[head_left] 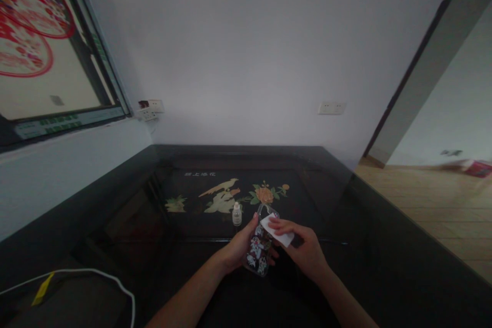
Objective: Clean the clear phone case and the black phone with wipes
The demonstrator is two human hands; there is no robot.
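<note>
My left hand (240, 248) grips a clear phone case (258, 252) printed with dark cartoon figures, holding it tilted above the dark table. My right hand (303, 248) pinches a small white wipe (277, 233) and presses it against the upper part of the case. A small clear dropper bottle (237, 213) with a white cap stands upright on the table just beyond my left hand, apart from it.
The dark lacquered table (192, 266) bears an inlaid bird and flower picture (230, 196). A white cable with a yellow tag (96, 279) lies at the near left. A window (49, 51) is on the left. Wall sockets (331, 107) sit behind; tiled floor (430, 205) opens right.
</note>
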